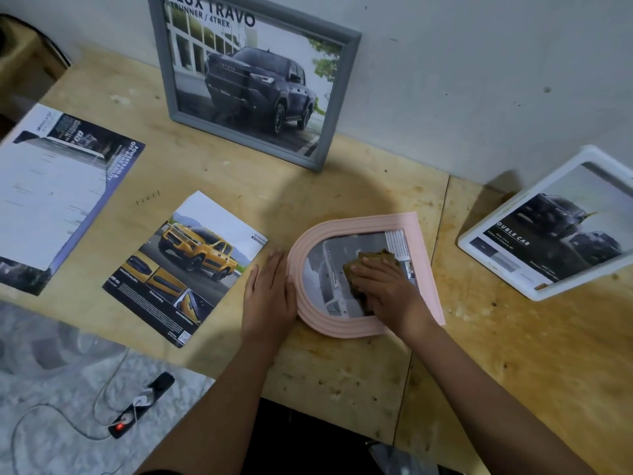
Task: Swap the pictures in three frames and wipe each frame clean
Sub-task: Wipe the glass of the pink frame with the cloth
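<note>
A pink arch-shaped frame (349,329) lies flat on the plywood table (342,371) with a grey picture inside. My right hand (387,293) presses a brown cloth (373,260) onto its glass. Flat against the frame's curved left edge rests my left hand (269,293), fingers straight. A grey frame (253,80) with a dark pickup picture leans on the wall at the back. At the right, a white frame (548,231) with a dark truck picture also leans on the wall.
A loose yellow-truck page (186,269) lies left of my hands. A larger brochure (58,190) lies at the table's left edge. A power strip (142,404) with cables sits on the floor at the lower left.
</note>
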